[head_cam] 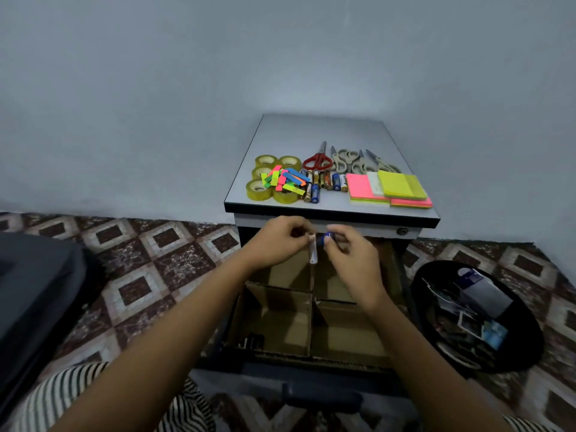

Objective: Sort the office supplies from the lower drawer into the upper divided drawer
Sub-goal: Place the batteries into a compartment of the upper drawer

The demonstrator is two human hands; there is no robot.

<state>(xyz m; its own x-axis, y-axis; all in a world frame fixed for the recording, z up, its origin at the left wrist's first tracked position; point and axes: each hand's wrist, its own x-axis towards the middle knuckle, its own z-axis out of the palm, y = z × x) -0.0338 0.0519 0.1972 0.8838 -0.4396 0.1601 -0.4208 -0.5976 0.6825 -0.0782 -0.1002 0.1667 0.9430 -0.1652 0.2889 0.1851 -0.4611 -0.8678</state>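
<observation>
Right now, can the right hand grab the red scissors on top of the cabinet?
Probably not straight away. Nothing blocks the way to the red scissors, but the right hand is pinching a small blue thing, so it would have to drop that first.

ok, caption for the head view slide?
Left hand pinches a white strip, right hand a small blue item, over the open divided drawer; supplies lie on the cabinet top.
</observation>
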